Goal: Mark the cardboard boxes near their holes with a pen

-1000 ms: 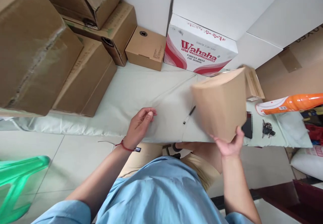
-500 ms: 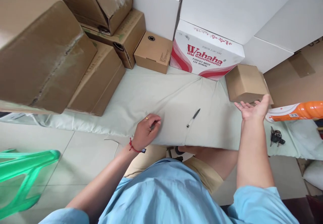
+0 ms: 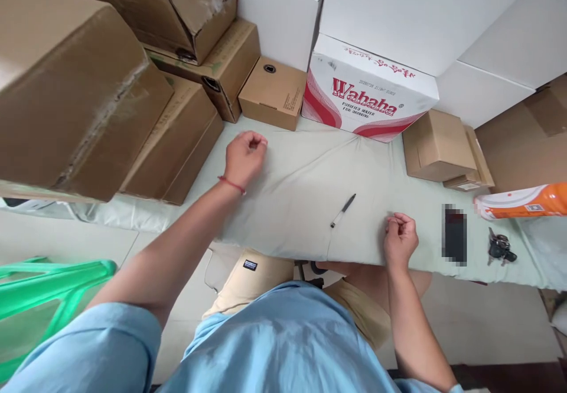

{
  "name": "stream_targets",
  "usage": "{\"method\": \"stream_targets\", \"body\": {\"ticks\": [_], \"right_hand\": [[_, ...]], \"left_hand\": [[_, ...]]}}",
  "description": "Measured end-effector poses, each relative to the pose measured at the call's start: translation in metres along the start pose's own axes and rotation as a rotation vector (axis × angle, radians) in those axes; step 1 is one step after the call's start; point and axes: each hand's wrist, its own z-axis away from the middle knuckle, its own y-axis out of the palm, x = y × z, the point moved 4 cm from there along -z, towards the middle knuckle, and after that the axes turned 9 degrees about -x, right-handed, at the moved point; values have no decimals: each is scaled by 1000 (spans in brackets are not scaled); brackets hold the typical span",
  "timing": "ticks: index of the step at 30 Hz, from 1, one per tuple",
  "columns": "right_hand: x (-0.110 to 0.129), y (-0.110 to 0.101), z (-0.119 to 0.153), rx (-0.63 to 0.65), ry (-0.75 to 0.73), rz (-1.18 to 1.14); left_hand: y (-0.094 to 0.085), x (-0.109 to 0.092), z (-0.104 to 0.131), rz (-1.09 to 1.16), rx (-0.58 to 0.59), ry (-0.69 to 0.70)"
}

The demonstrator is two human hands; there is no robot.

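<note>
My left hand [image 3: 245, 158] is over the cloth at the left, its fingers curled together just in front of the small flat brown box [image 3: 271, 91]. Whether it holds anything small cannot be made out. My right hand [image 3: 400, 238] is near the front edge of the cloth-covered table [image 3: 292, 204], fingers curled in, with nothing visible that I can name between them. A black-and-clear pen [image 3: 343, 210] lies between my hands, nearer the right one. Right of my right hand lies a dark, pixelated flat object [image 3: 455, 236].
Large cardboard boxes [image 3: 80, 97] are stacked at the left. A Wahaha carton [image 3: 367, 97] stands at the back. Small brown boxes [image 3: 438, 145], an orange-labelled bottle [image 3: 522, 201] and keys [image 3: 500, 248] are at the right. A green stool [image 3: 57, 286] stands at lower left.
My left hand has moved away from me towards the small flat box. My right hand has come back left and nearer me from the brown box, its spread fingers now curled.
</note>
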Motion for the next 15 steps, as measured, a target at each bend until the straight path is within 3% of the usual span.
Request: {"method": "stream_targets", "body": {"ticks": [3,9,15], "right_hand": [[5,5,0,27,-25,47],[10,6,4,62,-49,105],[13,4,6,82,-61,139]], "left_hand": [[24,-8,-44,-82,-73,58],[61,-47,-122,-159,-18,71],[84,-64,-163,-261,88,21]]}}
